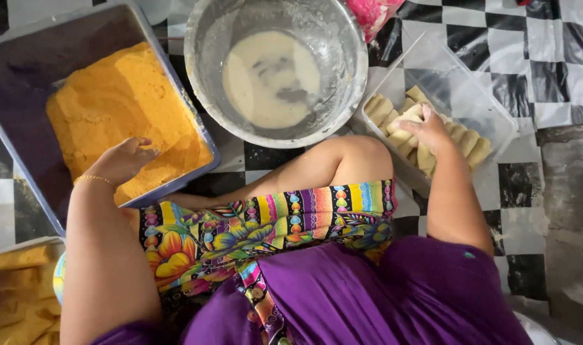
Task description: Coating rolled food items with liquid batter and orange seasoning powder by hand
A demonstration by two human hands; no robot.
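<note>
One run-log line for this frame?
left hand: in orange crumbs, blue tray | right hand: on pale rolls, clear tub | batter bowl between

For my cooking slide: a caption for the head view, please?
Left hand in a tray of orange crumbs, right hand on pale rolls in a tub, batter bowl between.

Crumpled pink-and-white plastic packet (372,14): top edge, just right of metal bowl (205,70), partly cropped. No labels, signs, screens visible.
</note>
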